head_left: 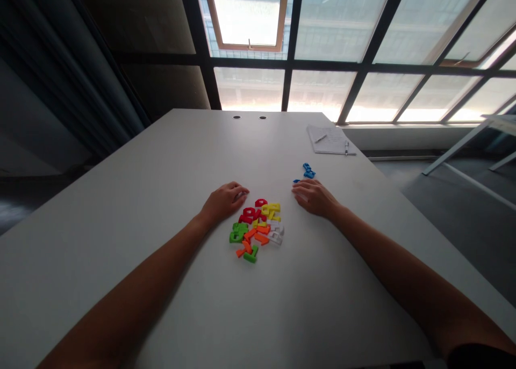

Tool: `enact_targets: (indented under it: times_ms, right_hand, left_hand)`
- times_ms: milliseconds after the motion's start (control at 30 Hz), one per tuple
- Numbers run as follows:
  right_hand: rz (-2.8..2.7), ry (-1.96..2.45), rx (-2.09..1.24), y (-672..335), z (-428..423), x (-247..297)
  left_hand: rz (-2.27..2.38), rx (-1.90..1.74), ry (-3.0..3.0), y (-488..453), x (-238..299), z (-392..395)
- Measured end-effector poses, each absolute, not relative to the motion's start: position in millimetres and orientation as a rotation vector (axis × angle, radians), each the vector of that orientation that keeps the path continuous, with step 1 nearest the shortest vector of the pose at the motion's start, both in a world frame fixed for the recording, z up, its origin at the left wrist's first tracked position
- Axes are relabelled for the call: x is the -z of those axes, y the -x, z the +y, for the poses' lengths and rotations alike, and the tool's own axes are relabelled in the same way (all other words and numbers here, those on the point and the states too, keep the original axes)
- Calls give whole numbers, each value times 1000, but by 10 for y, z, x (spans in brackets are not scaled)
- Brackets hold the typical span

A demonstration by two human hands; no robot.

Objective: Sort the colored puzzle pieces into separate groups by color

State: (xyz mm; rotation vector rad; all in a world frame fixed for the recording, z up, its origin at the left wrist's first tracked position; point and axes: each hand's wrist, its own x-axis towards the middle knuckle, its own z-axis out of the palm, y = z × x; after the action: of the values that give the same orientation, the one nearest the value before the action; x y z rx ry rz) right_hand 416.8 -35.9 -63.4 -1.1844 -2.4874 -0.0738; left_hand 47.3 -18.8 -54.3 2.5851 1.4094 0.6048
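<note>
A mishap is perhaps being invited most beyond the right side of the mixed pile (pixel 263 230), where 1 small blue piece (pixel 296 181) is being partly covered by the fingertips of the right hand (pixel 312 197); by a careless drag or squeeze, it could be flicked away or trapped under the fingers. The blue cluster (pixel 308 173), which is lying farther beyond the pile on that same side, could likewise be scattered by a forward sweep. Within the pile, pieces of 5 colours are being crowded together, so neighbours could be pulled along if any 1 piece were lifted. The red pieces (pixel 249 211), along the pile's far left part, could be disturbed by a slip of the left hand (pixel 223 201), which is being rested just beyond the pile's left side. The left fingers are being held loosely curled, with a gap being left by the thumb and nothing being seen in it. The right fingers are being held slightly bent, palm down; whether the small blue piece is being pinched or merely touched cannot be told. The pile itself is lying between the 2 hands, on the wearer's side of both, and is being gripped by neither.
</note>
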Motion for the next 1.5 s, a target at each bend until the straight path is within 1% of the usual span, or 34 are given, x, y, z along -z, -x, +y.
enact_targets:
  times_ms: [200,433,733,867,1100,1267,1367,1500]
  right_hand:
    - [-2446,1442,248,-4132,-374,642]
    - [-2455,1649,237,-4125,-344,677]
    - [-2364,1706,263,-4182,-128,727]
    - [-2353,1627,315,-4171,-174,711]
    - [-2323,1697,242,-4182,-164,775]
    - [-2306,1498,279,-4193,-208,744]
    - [-2354,1233,230,-4129,-319,665]
    - [-2488,816,75,-3918,-517,550]
  left_hand:
    - [1401,-614,-2590,-470,547,-188]
    - [1406,-620,-2575,-474,536,-198]
    - [1429,-596,-2580,-494,516,-207]
    - [1427,-601,-2589,-488,515,-210]
    - [1418,-605,-2594,-475,534,-195]
    - [1411,-606,-2596,-475,547,-187]
    - [1419,-604,-2598,-475,555,-188]
    - [1413,-606,-2602,-478,559,-187]
